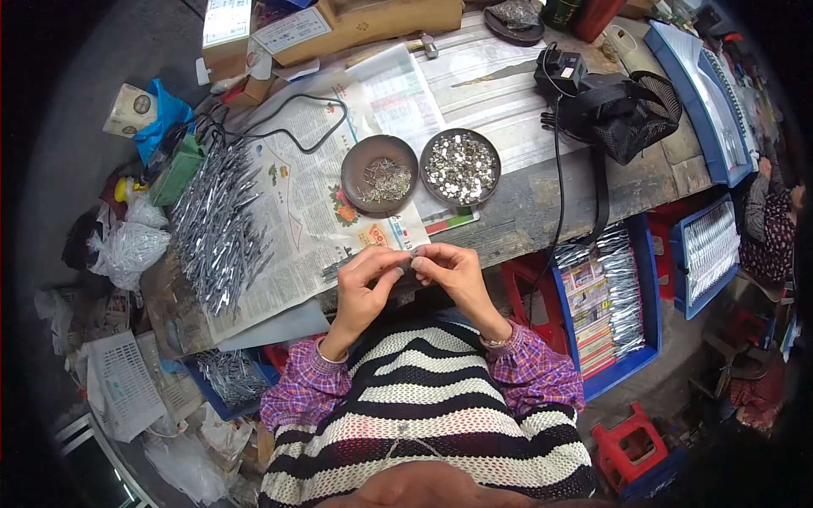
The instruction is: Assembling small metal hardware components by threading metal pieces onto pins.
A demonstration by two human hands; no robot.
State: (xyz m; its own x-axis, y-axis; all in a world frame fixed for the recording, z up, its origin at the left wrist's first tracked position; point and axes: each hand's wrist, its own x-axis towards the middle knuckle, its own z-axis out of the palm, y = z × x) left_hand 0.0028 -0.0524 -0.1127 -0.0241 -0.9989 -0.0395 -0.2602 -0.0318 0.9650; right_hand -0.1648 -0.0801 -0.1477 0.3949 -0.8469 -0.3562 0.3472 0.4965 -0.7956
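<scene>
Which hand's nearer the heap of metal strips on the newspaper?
Left. The left hand is to the right of the heap, by the table edge; the right hand is farther right.

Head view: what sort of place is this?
Probably a small-parts workshop: a worn wooden workbench carries a heap of slender silvery parts and two round dishes of tiny pieces; a blue tray beside it holds more slender parts.

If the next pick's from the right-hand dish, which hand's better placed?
Probably right: the right hand lies almost directly below that dish in view; the left hand is farther left.
</scene>
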